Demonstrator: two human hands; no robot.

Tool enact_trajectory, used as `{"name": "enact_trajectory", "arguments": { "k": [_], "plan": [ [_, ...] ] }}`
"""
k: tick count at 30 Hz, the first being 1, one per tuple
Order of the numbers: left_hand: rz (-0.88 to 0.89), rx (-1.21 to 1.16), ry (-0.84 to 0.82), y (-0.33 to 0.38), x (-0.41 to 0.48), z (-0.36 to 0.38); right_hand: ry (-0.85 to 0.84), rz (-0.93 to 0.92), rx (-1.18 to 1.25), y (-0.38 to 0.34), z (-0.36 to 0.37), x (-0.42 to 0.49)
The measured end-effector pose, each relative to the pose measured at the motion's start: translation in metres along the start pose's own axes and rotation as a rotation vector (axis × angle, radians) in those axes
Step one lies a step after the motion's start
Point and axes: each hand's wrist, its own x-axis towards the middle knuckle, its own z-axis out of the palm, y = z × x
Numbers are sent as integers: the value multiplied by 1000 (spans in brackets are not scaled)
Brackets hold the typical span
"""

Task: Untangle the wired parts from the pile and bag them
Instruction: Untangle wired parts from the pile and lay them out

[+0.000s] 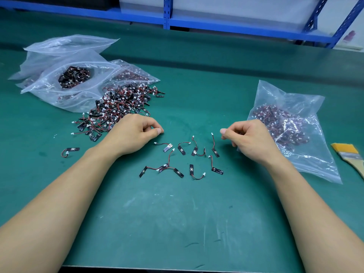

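Wired parts (183, 158) were laid singly and in small knots on the green bench (177, 223), midway between its left and right edges, between the two hands. Each was a small black board with a red-and-black lead and a white plug. White print was carried on the boards but was too small to be read. The tangled pile (118, 109) was heaped toward the left edge, against open clear bags (59, 62) holding more parts. A filled bag (285, 125) was set near the right edge, with a brush (348, 154) beside it. The left hand (136, 133) and right hand (252, 138) were held with fingers curled, thumb to forefinger; whether anything was pinched could not be told.
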Motion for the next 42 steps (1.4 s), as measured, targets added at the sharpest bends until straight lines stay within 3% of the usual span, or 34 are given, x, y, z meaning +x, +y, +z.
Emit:
{"name": "enact_trajectory", "arguments": {
  "k": [42],
  "plan": [
    [-28, 7, -13, 4, -2, -1, -18, -10, -31, 3, 1, 0]
  ]
}}
